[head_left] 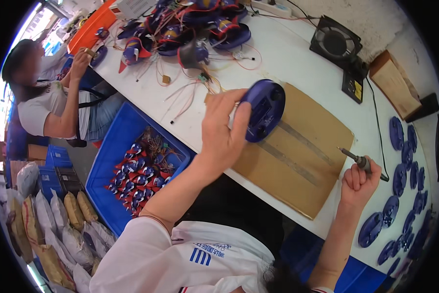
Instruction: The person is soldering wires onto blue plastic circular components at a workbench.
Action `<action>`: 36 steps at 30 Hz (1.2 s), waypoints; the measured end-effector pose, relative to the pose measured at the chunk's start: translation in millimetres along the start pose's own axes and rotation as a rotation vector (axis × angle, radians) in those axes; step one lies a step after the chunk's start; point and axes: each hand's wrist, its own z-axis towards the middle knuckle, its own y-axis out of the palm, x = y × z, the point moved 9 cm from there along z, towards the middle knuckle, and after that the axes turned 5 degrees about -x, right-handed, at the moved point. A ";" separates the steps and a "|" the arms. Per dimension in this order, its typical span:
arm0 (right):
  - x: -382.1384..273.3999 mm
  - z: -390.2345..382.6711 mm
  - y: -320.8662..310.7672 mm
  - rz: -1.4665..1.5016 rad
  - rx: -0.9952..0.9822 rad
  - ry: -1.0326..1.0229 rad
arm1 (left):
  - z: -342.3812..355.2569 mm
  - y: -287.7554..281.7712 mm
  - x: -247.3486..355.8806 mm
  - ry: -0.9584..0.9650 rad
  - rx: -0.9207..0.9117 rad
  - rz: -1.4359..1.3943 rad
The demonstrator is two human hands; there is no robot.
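My left hand (pixel 219 132) grips a dark blue oval plastic base (pixel 266 110), tilted up above a brown cardboard mat (pixel 288 185) with two grey strips on it. My fingers hide part of the base's left side. At the right edge of the mat, my right hand (pixel 357 188) is closed on a dark pen-like tool (pixel 362 162) with a thin metal tip pointing left, apart from the base. Behind my left hand lies a pile of blue and red toy parts (pixel 170 36) with loose wires.
A co-worker (pixel 58 102) sits at left beside an orange bin (pixel 90 24). A blue bin (pixel 107 146) of red-blue parts stands below the table edge. Sacks (pixel 70 210) lie on the floor. A black fan (pixel 334 41), cardboard box (pixel 393 83) and several blue oval bases (pixel 399 179) are at right.
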 end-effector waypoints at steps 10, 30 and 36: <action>6.0 5.2 -6.1 -0.037 0.035 0.010 | 73.1 -64.6 -62.3 0.095 0.315 0.682; 8.6 4.3 -4.7 -0.007 0.027 0.044 | 17.7 14.8 -16.3 0.067 -0.372 -0.036; 13.3 4.8 -6.7 -0.020 0.027 0.070 | 26.4 13.4 -18.0 0.174 -0.371 0.136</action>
